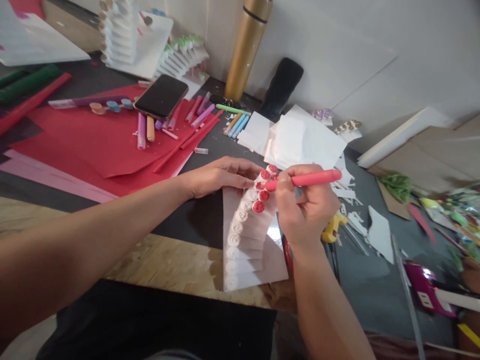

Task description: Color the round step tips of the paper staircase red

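A red pen [317,177] is held in the right hand [307,205], with the fingers closed around it. The pen is laid almost flat across the frame, and its tip is pointed left, in among small red swirls [258,206]. Whether a swirl is touched by the tip cannot be clearly seen.

White swirls [235,227] are lined up in a long row on a white board [275,272], in the middle of the frame. The row is slanted from near both hands down to the lower left, so the pen is pointed across it at the top end. The red swirls are found at the top and just to the right.

The left hand [221,177] is nearer to the white swirls. Its fingers are half bent by the top end, but whether anything is gripped cannot be told.
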Action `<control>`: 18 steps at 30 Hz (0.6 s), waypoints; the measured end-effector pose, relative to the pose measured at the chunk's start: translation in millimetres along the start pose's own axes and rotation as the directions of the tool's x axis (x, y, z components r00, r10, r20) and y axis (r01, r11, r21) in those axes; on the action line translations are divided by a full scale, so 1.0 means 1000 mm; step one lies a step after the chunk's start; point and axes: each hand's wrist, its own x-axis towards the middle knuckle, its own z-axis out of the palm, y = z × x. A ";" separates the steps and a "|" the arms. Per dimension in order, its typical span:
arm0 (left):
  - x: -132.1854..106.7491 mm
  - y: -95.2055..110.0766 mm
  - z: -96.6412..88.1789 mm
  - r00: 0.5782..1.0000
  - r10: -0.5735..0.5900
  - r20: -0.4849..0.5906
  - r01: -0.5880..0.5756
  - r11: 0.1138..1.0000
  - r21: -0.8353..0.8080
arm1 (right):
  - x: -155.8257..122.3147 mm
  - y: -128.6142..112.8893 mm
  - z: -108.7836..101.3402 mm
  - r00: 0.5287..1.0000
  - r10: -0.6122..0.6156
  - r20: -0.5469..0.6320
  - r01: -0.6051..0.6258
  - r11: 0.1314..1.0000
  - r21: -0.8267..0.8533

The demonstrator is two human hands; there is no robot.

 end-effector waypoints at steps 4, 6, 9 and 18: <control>0.000 0.000 -0.001 1.000 0.006 0.011 -0.006 1.000 0.005 | 0.000 0.000 0.000 1.000 0.004 0.007 -0.004 1.000 0.010; 0.000 -0.001 -0.001 1.000 0.006 0.015 -0.006 1.000 0.010 | 0.000 0.000 0.000 1.000 0.001 0.007 -0.001 1.000 0.009; 0.000 -0.001 -0.002 1.000 0.007 0.020 -0.007 1.000 0.012 | -0.001 0.000 0.000 1.000 -0.011 0.009 0.010 1.000 0.004; 0.000 -0.002 -0.002 1.000 0.010 0.023 -0.010 1.000 0.003 | 0.000 0.000 -0.001 1.000 -0.017 0.012 0.017 1.000 0.015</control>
